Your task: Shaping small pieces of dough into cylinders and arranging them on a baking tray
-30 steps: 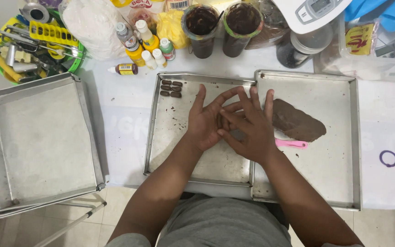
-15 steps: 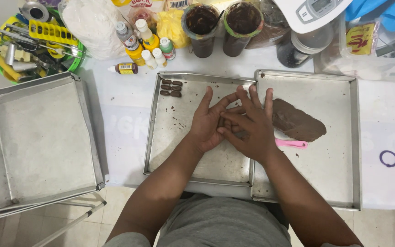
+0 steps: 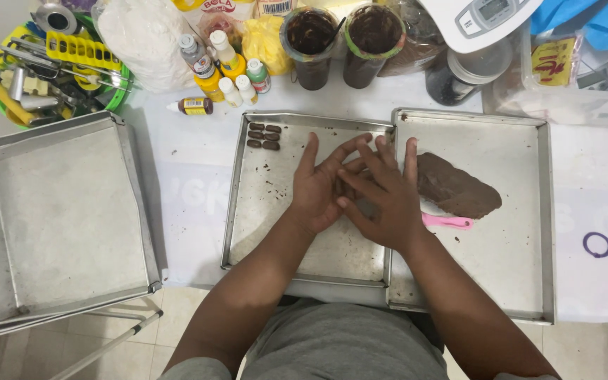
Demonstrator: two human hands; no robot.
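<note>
My left hand (image 3: pixel 318 188) and my right hand (image 3: pixel 385 193) are pressed palm to palm above the seam between two metal trays, with a small piece of brown dough between the palms, mostly hidden. A flat slab of brown dough (image 3: pixel 455 186) lies on the right tray (image 3: pixel 522 274), just right of my right hand. A pink plastic scraper (image 3: pixel 450 222) rests beside the slab. Several small shaped dough pieces (image 3: pixel 263 136) sit in the far left corner of the middle tray (image 3: pixel 265 225).
A large metal tray (image 3: pixel 58 218) stands to the left on a rack. Along the back are small bottles (image 3: pixel 212 70), two dark cups (image 3: pixel 343 42), a white bag (image 3: pixel 142 39), a green basket of tools (image 3: pixel 43 63) and a kitchen scale (image 3: pixel 483 17). Rubber bands (image 3: pixel 597 244) lie at the right.
My hands have slid slightly against each other, the left fingers reaching a little farther forward; they stay over the tray seam. Nothing else moved.
</note>
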